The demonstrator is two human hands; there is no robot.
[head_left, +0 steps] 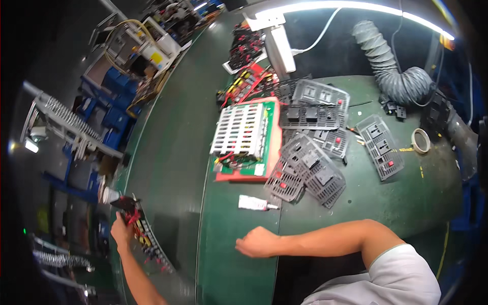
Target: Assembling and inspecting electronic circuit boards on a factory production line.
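My left hand (121, 233) grips a circuit board (149, 240) by its edge at the left, over the green bench (170, 132), its small parts too blurred to tell; my right hand (258, 243) is curled narrow, near a white tube (250, 203); farther off sits a white slotted module (239, 129), gray vented panels (317, 175) to its right.
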